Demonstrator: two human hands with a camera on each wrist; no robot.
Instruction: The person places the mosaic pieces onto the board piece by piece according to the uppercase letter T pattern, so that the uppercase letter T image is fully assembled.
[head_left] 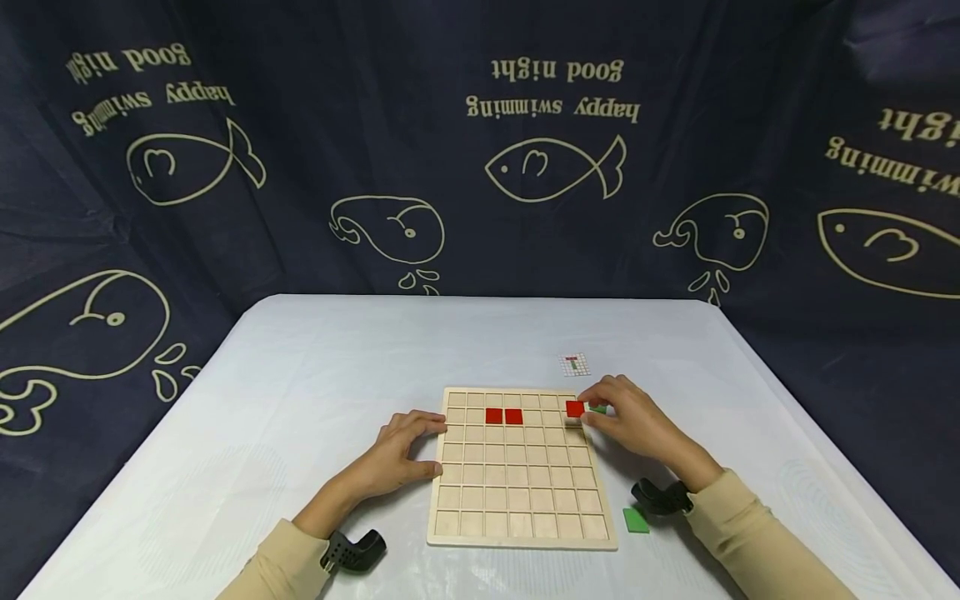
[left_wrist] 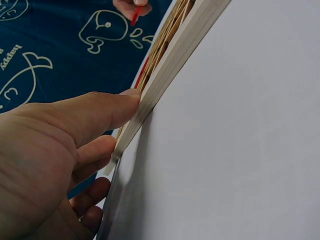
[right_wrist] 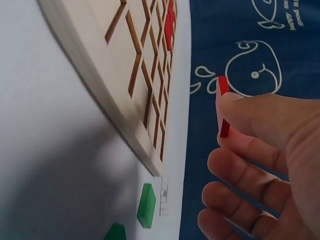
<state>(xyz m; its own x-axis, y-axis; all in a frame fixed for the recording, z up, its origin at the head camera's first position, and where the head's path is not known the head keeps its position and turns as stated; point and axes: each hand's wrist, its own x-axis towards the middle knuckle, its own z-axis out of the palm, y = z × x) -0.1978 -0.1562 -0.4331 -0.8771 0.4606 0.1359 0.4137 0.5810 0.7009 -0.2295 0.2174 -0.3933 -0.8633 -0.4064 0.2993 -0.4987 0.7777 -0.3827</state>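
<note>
Pinching a red tile [head_left: 574, 409] in the right hand [head_left: 632, 419] near the right edge of the wooden board [head_left: 521, 543]!
Touching the left edge with spread left hand [head_left: 390, 460], across the cells [head_left: 495, 454].

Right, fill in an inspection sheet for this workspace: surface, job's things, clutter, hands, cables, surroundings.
Surface: white table.
Job's things: wooden grid board with two red tiles side by side in its second row from the far edge; green tiles right of it; small printed card beyond its far edge.
Clutter: nothing seen.
Left hand: touches the board's left edge.
Right hand: pinches a third red tile near the board's far right corner.
Cables: nothing seen.
Surroundings: dark blue curtain printed with fish, whales and lettering.
</note>
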